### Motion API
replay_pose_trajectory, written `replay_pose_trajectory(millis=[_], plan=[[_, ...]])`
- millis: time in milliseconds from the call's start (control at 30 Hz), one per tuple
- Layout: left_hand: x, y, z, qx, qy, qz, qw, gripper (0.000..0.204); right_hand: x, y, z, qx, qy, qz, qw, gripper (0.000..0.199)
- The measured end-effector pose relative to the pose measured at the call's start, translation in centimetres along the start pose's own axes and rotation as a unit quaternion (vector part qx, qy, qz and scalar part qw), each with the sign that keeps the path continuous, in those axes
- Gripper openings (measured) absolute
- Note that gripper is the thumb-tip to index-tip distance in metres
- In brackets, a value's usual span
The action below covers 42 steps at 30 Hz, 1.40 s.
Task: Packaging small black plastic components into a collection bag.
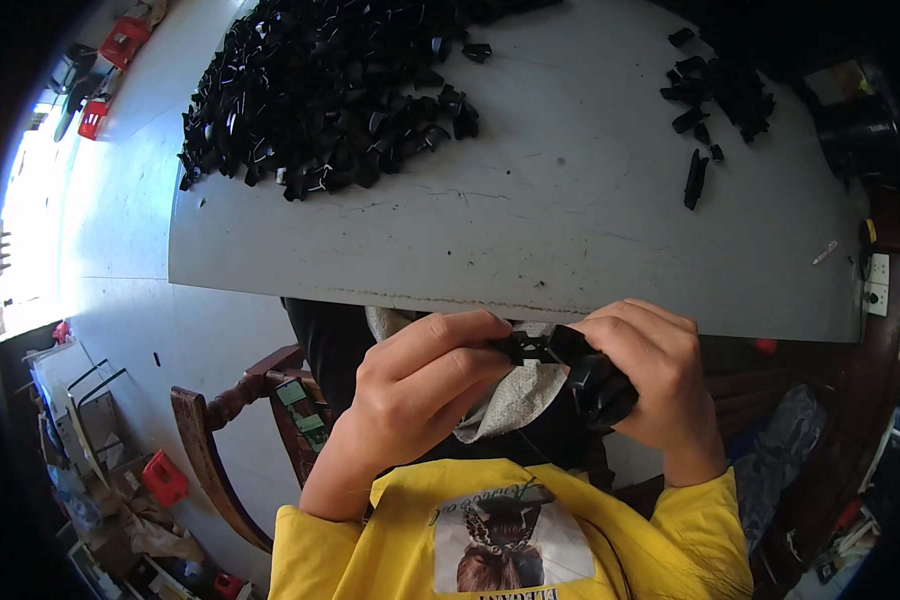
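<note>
Left hand point(420, 385): closed, fingertips pinching the left end of a small black part point(530, 348), just below the near edge of the tabletop point(570, 230).
Right hand point(650, 375): closed around a bigger black piece point(600, 385), thumb and forefinger pressing its top end against the small part.
Part: held between both hands, over the lap and a grey cloth point(515, 400), not on the tabletop.
Doing it well: as I judge it, keep the two pieces in line, the pinch close to the joint, and push straight so nothing twists or slips.
Far left: a big pile point(320, 90) of black parts, well apart from the hands.
Far right: a smaller scatter point(720, 85) of black parts, with one long piece point(694, 178) lying alone nearer.
Right edge: a dark round tub point(860, 135) and a white socket point(877, 283).
Floor, left: a wooden chair point(225, 430), red items and boxes.
In the way: nothing stands between the hands; the tabletop edge sits just beyond the knuckles.
</note>
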<state>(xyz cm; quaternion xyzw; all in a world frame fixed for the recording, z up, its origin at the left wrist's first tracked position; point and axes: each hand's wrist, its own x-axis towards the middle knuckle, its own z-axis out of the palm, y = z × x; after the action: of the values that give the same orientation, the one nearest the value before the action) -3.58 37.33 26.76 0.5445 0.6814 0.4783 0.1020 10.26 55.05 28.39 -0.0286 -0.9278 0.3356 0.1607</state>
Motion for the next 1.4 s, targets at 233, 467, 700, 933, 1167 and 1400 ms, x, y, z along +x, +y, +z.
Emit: replay_pose_trajectory(millis=[233, 467, 700, 933, 1167, 1400], plan=[[-0.7, -0.3, 0.3, -0.014, -0.013, 0.025, 1.0, 0.009, -0.1, -0.2, 0.3, 0.011, -0.025, -0.005, 1.0, 0.025], [-4.0, 2.3, 2.9, -0.455, -0.036, -0.246, 0.855, 0.066, -3.4, -3.3, 3.9, -0.009, -0.084, -0.118, 0.989, 0.005], [-9.5, 4.3, 4.4, -0.457, -0.001, -0.264, 0.85, 0.075, -6.8, -6.1, 5.9, 0.007, -0.072, -0.136, 0.988, 0.009], [-9.1, 3.0, 5.2, -0.501, 0.028, -0.309, 0.808, 0.075, -8.3, -4.7, 8.0, 0.044, -0.096, -0.071, 0.992, 0.008], [-10.7, -12.5, 11.1, 0.19, -0.174, -0.247, 0.934, 0.035, -10.5, -2.0, 6.3, 0.082, -0.092, 0.055, 0.991, 0.02], [-11.5, -20.6, 19.2, 0.303, -0.143, -0.235, 0.913, 0.049, -10.7, -1.9, 5.7, 0.061, -0.063, 0.07, 0.994, 0.022]])
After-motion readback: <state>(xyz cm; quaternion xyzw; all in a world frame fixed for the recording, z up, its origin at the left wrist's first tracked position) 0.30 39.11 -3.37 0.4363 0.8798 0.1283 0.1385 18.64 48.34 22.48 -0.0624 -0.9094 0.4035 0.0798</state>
